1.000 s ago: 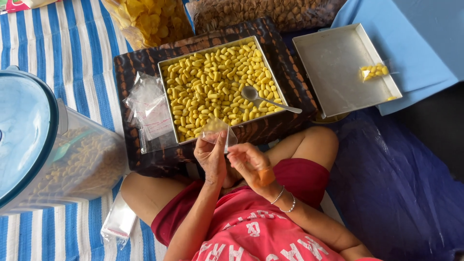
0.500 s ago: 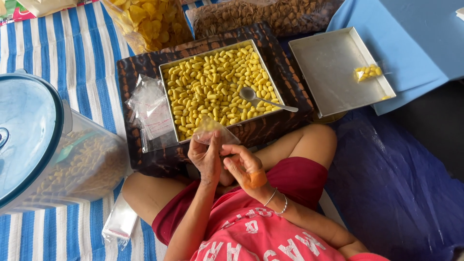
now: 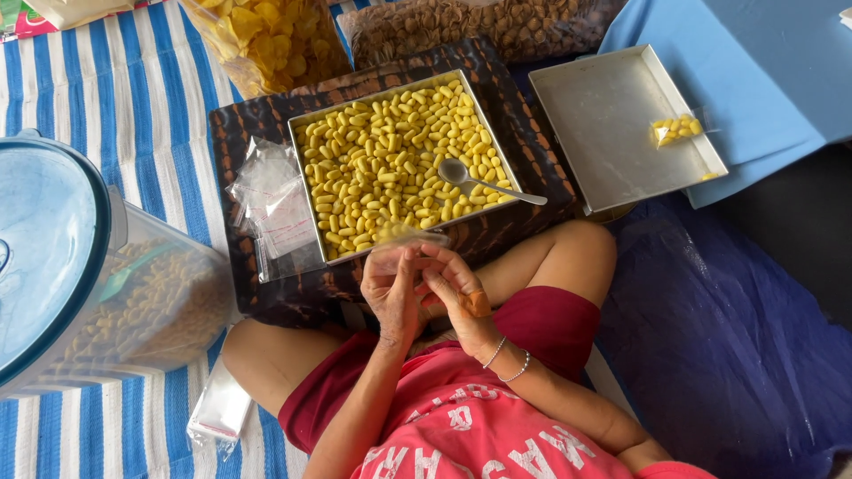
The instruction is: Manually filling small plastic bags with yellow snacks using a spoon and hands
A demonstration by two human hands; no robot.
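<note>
A spoon (image 3: 488, 182) lies in the full tray (image 3: 396, 163), which sits on a cloth (image 3: 248, 115). Left of the tray lie bags (image 3: 271, 200), farther left a tub (image 3: 80, 266). The second tray (image 3: 612, 133) (one packet (image 3: 674, 130) inside) lies right.

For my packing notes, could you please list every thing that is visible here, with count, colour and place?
snack tray: one, silver, full of yellow pieces, on dark mat
spoon: one, metal, lying in the snack tray
empty bags: a pile, clear, left of the snack tray
second tray: one, silver, on blue cloth at right
filled bag: one, clear with yellow pieces, in the second tray
lidded tub: one, clear with blue lid, far left
small bag: one, clear, blurred, held by both hands
left hand: fingers on the small bag
right hand: fingers on the small bag
</note>
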